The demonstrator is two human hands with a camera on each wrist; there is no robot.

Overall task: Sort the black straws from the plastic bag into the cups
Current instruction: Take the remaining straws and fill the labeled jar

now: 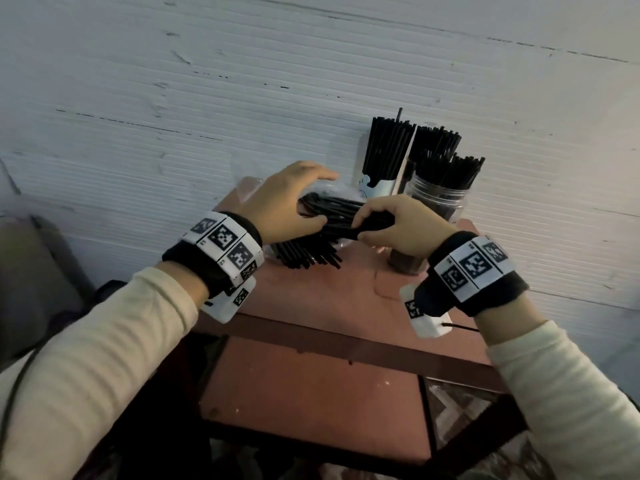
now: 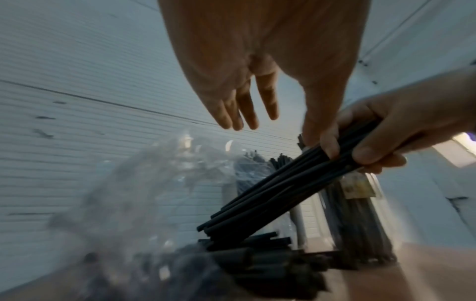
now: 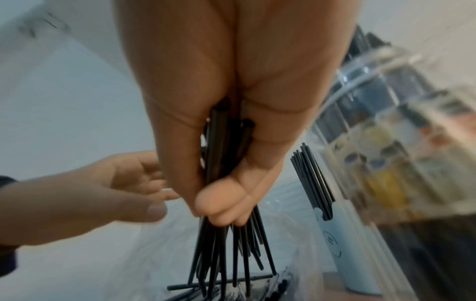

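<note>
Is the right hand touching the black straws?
Touching. The right wrist view shows the right hand with fingers curled round a bunch of black straws.

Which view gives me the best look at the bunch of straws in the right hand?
The left wrist view: the bunch of straws shows side-on, gripped by the right hand. In the right wrist view the palm hides part of the bunch. In the head view the fingers mostly cover it.

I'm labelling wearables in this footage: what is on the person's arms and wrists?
Both arms wear cream ribbed sleeves. Each wrist has a black strap carrying white blocks printed with black square markers. A thin black cable leaves the right wrist unit.
</note>
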